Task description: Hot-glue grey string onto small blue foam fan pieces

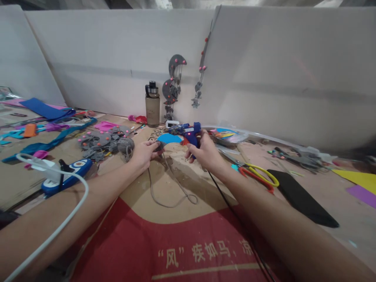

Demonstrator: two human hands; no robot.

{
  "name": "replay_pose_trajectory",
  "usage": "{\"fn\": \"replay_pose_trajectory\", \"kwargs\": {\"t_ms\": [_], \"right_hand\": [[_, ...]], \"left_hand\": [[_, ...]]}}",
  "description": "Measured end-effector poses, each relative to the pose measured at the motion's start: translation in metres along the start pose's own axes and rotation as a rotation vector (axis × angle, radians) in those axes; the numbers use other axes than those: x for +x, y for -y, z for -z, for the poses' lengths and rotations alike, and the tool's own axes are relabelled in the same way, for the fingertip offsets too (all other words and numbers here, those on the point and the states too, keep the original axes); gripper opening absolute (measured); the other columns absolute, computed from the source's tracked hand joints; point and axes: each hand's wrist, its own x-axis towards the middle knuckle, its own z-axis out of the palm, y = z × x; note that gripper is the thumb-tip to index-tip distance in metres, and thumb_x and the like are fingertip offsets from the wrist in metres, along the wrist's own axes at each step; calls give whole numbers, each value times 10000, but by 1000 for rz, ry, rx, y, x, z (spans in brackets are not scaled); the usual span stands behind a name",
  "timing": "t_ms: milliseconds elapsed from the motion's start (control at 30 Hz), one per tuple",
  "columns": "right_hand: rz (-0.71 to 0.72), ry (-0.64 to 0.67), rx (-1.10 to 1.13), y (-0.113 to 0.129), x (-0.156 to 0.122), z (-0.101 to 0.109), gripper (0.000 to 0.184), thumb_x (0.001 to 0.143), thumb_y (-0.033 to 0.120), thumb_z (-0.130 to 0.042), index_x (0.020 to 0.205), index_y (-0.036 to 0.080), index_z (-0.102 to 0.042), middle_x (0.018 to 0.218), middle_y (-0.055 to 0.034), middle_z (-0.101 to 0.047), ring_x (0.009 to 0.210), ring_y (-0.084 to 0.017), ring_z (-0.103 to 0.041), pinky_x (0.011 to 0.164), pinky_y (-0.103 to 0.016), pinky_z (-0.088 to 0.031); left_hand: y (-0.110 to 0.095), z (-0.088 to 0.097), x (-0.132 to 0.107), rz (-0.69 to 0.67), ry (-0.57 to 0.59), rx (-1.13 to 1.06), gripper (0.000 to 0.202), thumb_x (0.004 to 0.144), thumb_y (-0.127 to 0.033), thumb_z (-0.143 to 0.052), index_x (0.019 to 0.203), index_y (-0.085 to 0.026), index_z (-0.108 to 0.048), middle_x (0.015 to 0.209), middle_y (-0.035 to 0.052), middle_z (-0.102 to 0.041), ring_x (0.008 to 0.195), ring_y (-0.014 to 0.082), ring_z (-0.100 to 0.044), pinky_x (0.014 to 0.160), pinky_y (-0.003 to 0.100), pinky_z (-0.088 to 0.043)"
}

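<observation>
My right hand (201, 148) is wrapped round the handle of a blue hot glue gun (192, 132), whose front end points left. My left hand (149, 154) pinches a small dark grey piece (160, 146), partly hidden by the fingers. From it a grey string (169, 205) trails down and ends in a loop on the cardboard (138, 188). A flat blue oval piece (169, 138) lies just beyond my hands. The glue gun's black cord (219, 186) runs towards me under my right forearm.
On the left are a ball of grey yarn (126, 147), grey felt pieces (98, 141) and a blue-white power strip (67, 178). A bottle (152, 107) stands by the white wall panel (102, 51). Scissors (255, 172) and a black slab (302, 197) lie right.
</observation>
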Motion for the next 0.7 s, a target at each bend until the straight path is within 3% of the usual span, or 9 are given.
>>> {"fn": "replay_pose_trajectory", "kwargs": {"t_ms": [133, 333, 700], "right_hand": [[69, 51, -198, -5, -6, -8, 295, 778, 242, -477, 1063, 190, -418, 882, -40, -607, 544, -109, -568, 475, -251, -473], [205, 18, -445, -4, -12, -12, 388, 801, 245, -475, 1172, 151, -411, 1018, -105, -608, 890, -217, -579, 809, -369, -451], [186, 6, -511, -4, -17, -18, 358, 833, 276, -450, 1168, 162, -396, 1062, -136, -599, 974, -266, -576, 850, -422, -448]], "left_hand": [[0, -1, -1, 13, -6, 27, 21, 681, -98, -659, 680, -92, -639, 693, 60, -675, 566, 119, -634, 557, 227, -541], [1, -2, -2, -2, 10, 29, 39, 698, -98, -628, 663, -102, -643, 695, 50, -673, 575, 122, -632, 588, 245, -541], [4, -2, -1, -15, 13, 50, 39, 680, -113, -645, 648, -98, -630, 672, 39, -666, 555, 119, -621, 601, 262, -543]]}}
